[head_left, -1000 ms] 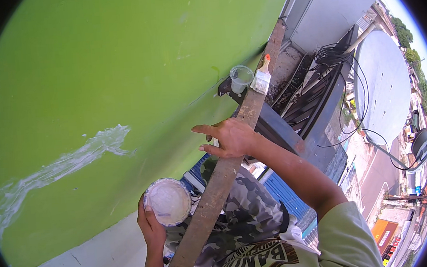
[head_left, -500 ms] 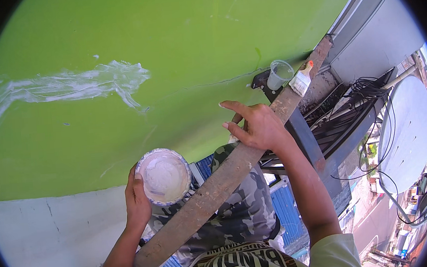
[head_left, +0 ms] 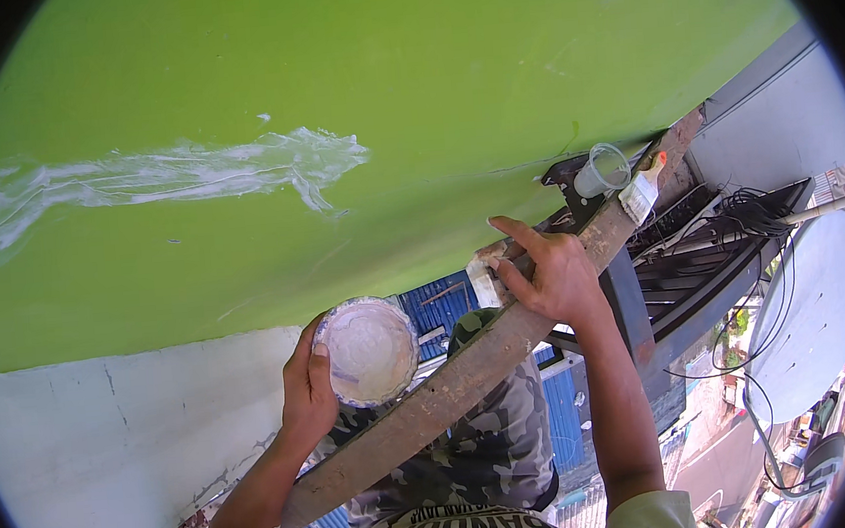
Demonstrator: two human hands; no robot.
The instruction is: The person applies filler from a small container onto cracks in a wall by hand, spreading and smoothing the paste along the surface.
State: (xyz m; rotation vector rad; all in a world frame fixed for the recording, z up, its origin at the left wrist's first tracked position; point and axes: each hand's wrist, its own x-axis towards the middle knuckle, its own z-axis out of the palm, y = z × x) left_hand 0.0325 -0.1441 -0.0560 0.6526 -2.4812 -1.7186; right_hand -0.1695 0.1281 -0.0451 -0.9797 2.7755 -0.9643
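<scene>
My left hand grips a round tub of pale paste at its side. My right hand is over the wooden plank, index finger extended, with thumb and other fingers on a small white-smeared tool; whether it is a scraper or brush I cannot tell. Farther along the plank lie a paintbrush with a pale, orange-tipped handle and, beside it, a clear plastic cup. A streak of white paste crosses the green wall.
Below the plank are my camouflage-clad legs and blue corrugated roofing. At right are a dark metal frame, tangled black cables, a grey satellite dish and a street far below. A pale wall band runs lower left.
My view has swung, bringing more green wall into frame. More of the small tool shows under my right fingers. My left hand still holds the tub.
</scene>
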